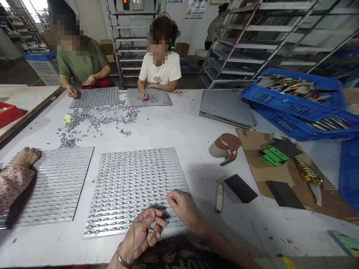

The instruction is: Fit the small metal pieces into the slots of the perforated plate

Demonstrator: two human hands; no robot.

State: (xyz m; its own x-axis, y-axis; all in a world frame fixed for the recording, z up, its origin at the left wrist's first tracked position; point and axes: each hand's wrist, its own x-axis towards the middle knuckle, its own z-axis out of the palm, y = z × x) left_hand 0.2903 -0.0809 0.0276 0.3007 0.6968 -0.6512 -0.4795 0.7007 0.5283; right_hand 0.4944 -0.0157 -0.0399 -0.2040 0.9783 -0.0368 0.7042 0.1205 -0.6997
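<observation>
Before me lies a grey grooved board (134, 186), its rows lined with small silver oval pieces. My left hand (146, 228), palm up over the board's near edge, has curled fingers around a few of the small silver pieces (152, 226). My right hand (182, 207) rests on the board's right side, thumb and forefinger pinched together at a row. Whatever may be between those fingertips is too small to make out. Similar loose silver pieces (98, 117) lie scattered farther back on the table.
A co-worker's hand (27, 157) rests on another grooved board (53, 186) at left. Two people sit opposite with boards. To my right are a brown mug (228, 142), dark sanding pads (241, 188), cardboard (249, 149), stacked boards (224, 106) and blue crates (294, 102) holding fishing lures.
</observation>
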